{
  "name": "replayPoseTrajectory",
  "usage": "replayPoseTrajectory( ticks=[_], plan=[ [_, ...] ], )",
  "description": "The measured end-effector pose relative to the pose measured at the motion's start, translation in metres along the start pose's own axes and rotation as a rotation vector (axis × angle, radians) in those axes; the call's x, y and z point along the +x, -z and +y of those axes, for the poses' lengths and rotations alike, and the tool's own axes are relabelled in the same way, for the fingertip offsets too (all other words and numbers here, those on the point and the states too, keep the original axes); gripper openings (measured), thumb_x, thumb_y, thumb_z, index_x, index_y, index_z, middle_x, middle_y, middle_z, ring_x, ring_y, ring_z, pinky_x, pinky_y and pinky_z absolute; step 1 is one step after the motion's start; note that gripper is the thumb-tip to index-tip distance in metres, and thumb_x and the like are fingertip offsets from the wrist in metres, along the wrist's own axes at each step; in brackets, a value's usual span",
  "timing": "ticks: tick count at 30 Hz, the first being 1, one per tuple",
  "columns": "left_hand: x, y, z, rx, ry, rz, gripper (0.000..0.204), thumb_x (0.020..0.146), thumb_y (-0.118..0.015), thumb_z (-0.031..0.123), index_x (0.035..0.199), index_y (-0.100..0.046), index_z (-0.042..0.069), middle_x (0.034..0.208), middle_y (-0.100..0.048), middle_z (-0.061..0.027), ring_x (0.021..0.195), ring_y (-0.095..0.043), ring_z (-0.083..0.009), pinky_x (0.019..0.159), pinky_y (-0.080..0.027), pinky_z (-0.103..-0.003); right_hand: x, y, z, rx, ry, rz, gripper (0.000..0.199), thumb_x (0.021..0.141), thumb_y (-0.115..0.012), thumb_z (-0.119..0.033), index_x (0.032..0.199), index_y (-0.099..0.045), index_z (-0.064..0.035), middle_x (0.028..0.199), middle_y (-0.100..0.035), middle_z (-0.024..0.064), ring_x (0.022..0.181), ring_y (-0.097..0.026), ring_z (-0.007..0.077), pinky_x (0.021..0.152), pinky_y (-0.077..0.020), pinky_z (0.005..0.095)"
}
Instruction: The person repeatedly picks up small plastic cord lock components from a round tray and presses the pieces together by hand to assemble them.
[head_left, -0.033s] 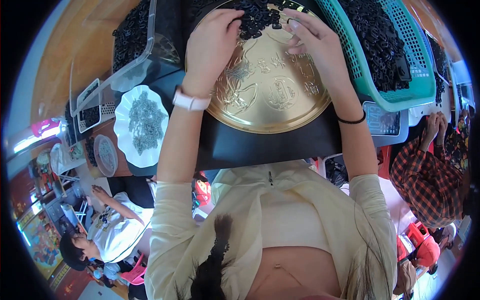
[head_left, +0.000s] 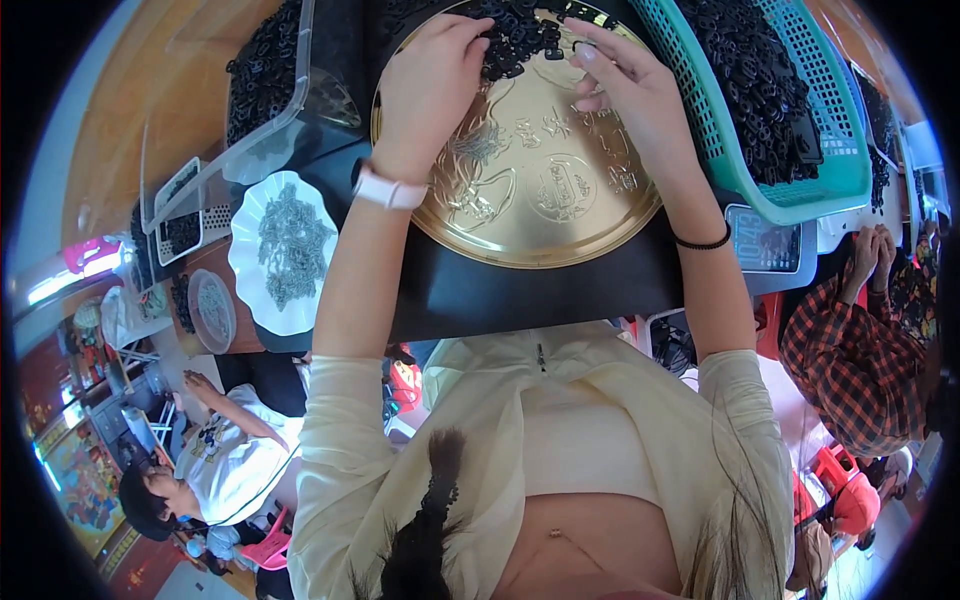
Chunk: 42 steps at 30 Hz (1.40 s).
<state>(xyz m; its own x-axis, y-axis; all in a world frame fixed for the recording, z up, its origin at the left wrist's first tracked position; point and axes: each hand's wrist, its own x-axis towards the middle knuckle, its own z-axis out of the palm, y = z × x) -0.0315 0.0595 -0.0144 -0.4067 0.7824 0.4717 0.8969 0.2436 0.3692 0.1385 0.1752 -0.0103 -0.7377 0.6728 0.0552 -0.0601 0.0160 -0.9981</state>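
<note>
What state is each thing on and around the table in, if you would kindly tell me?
Black pieces: loose, heaped.
Left hand: fingers bent, at the heap.
Right hand: fingers partly spread; grip unclear.
Gold tray: face up, partly covered.
Green basket: open, filled with black pieces.
White dish: uncovered, holding small metal pieces.
Clear bin: open, containing black pieces.
Pale wristband: fastened.

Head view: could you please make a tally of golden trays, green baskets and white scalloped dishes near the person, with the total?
Golden tray: 1
Green basket: 1
White scalloped dish: 1
Total: 3
</note>
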Motion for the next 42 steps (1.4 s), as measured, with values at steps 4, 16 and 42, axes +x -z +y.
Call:
replayPoseTrajectory(
  ticks=[4, 16, 42],
  plan=[
    [0.006, -0.007, 0.003, 0.158, 0.033, -0.072, 0.017, 0.085, -0.058, 0.021, 0.099, -0.067, 0.015, 0.098, -0.062, -0.0047, 0.082, -0.062, -0.0267, 0.069, -0.051, -0.035, -0.002, -0.003, 0.008, 0.056, 0.009, 0.020, 0.025, 0.088, -0.059, -0.016, 0.109, -0.059, -0.0028, 0.091, -0.061, 0.0058, 0.074, -0.060, 0.0099, 0.062, -0.0499, 0.0200],
    [0.001, -0.004, 0.004, -0.013, 0.048, 0.025, 0.016, 0.081, -0.062, 0.025, 0.089, -0.068, 0.013, 0.087, -0.063, -0.0041, 0.077, -0.062, -0.0270, 0.065, -0.051, -0.035, -0.004, -0.011, 0.023, 0.057, -0.073, 0.006, 0.025, 0.090, -0.057, -0.013, 0.113, -0.060, -0.0063, 0.089, -0.061, 0.0039, 0.076, -0.059, 0.0085, 0.065, -0.0510, 0.0203],
    [-0.032, 0.025, 0.033, -1.256, 0.552, -0.189, 0.029, 0.087, -0.062, 0.012, 0.113, -0.053, 0.002, 0.100, -0.067, -0.0106, 0.079, -0.067, -0.0154, 0.056, -0.051, -0.019, -0.019, -0.025, 0.000, 0.186, -0.007, 0.051, 0.019, 0.086, -0.064, -0.016, 0.099, -0.063, -0.0018, 0.088, -0.065, 0.0038, 0.081, -0.061, 0.0090, 0.071, -0.0506, 0.0220]
  ],
)
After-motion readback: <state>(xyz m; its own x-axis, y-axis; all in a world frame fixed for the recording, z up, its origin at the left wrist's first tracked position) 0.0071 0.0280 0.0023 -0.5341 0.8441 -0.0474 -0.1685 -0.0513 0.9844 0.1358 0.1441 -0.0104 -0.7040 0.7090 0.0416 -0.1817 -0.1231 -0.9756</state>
